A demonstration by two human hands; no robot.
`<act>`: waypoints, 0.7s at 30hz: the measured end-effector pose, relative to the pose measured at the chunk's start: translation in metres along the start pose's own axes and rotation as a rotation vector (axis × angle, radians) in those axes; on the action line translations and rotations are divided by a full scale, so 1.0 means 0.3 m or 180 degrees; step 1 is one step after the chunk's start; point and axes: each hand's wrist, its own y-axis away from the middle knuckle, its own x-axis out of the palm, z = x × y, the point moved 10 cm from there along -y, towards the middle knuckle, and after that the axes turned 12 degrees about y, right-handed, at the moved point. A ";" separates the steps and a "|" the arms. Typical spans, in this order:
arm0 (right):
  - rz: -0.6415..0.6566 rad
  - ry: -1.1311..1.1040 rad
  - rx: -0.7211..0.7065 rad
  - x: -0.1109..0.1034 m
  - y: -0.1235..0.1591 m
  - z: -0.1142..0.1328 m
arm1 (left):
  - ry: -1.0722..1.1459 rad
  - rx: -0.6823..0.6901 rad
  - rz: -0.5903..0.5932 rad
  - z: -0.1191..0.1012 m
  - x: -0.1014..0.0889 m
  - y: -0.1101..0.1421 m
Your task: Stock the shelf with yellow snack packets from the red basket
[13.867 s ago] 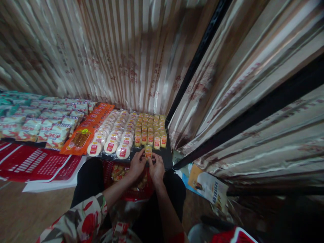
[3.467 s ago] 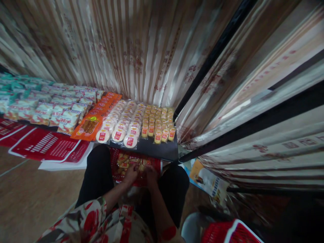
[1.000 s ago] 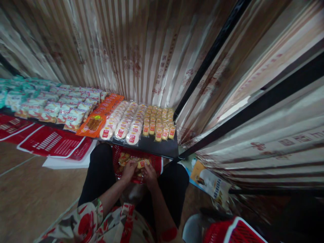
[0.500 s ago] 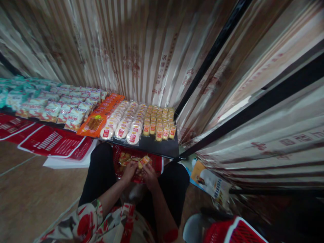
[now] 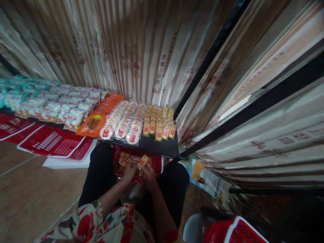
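Over a red basket (image 5: pixel 162 166) between my knees, a small yellow snack packet (image 5: pixel 143 161) with a red label is held up. My right hand (image 5: pixel 149 174) pinches its lower right side. The fingers of my left hand (image 5: pixel 129 171) are closed at its left edge. More yellow packets (image 5: pixel 124 158) lie in the basket beneath, partly hidden by my hands.
A black shelf (image 5: pixel 162 147) ahead carries rows of yellow packets (image 5: pixel 159 133), round white packaged biscuits (image 5: pixel 132 137), an orange bag (image 5: pixel 95 123) and white snack bags (image 5: pixel 73 118). Red baskets (image 5: pixel 57 141) sit lower left; another basket (image 5: pixel 235 231) is lower right. Black poles (image 5: pixel 215 54) slant at right.
The yellow packet has tilted slightly more upright between my fingers and shifted a little left. Both hands stay over the basket; the shelf goods are unchanged.
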 end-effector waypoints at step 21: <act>-0.0276 0.0368 -0.0187 -0.022 0.034 0.050 | -0.0192 0.0360 0.0265 -0.046 0.039 0.016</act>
